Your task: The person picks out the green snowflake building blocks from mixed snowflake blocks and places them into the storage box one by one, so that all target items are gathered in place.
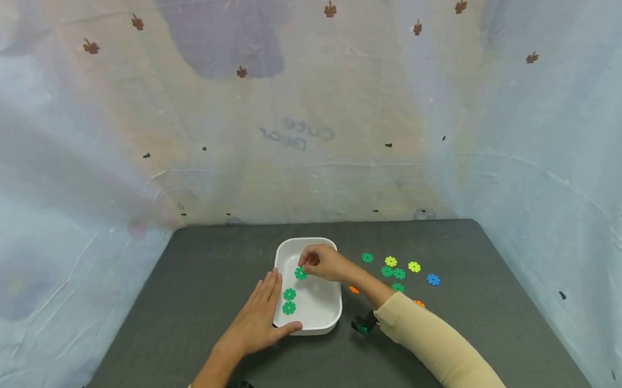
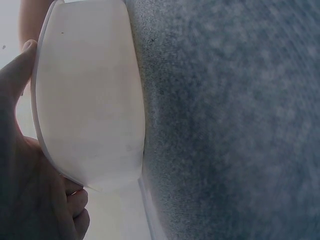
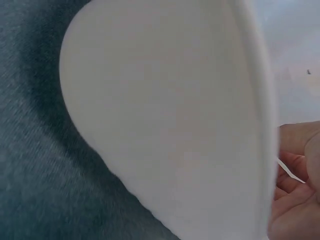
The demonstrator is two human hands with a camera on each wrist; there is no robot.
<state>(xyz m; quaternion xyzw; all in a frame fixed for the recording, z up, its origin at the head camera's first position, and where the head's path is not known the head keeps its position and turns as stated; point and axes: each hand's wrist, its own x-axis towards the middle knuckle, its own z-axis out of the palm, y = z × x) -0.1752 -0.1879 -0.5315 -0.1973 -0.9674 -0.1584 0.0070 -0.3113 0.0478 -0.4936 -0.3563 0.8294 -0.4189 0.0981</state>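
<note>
A white tray point(image 1: 320, 304) lies on the dark table, with two green snowflake discs point(image 1: 289, 301) near its left wall. My left hand point(image 1: 257, 323) rests along the tray's left side with straight fingers, the thumb over its near rim. Over the inside of the tray, my right hand point(image 1: 326, 261) pinches another green snowflake disc point(image 1: 300, 274) between thumb and fingertips. The left wrist view shows the tray's outer wall point(image 2: 90, 95) beside the left hand point(image 2: 37, 185). In the right wrist view the tray wall point(image 3: 165, 110) hides part of the right hand point(image 3: 300, 182).
Right of the tray lie loose discs: several green ones point(image 1: 399, 273), yellow ones point(image 1: 414, 267), a blue one point(image 1: 433, 279) and orange ones point(image 1: 354, 290), partly behind the right forearm. A pale printed sheet point(image 1: 301, 182) hangs behind the table point(image 1: 223, 260).
</note>
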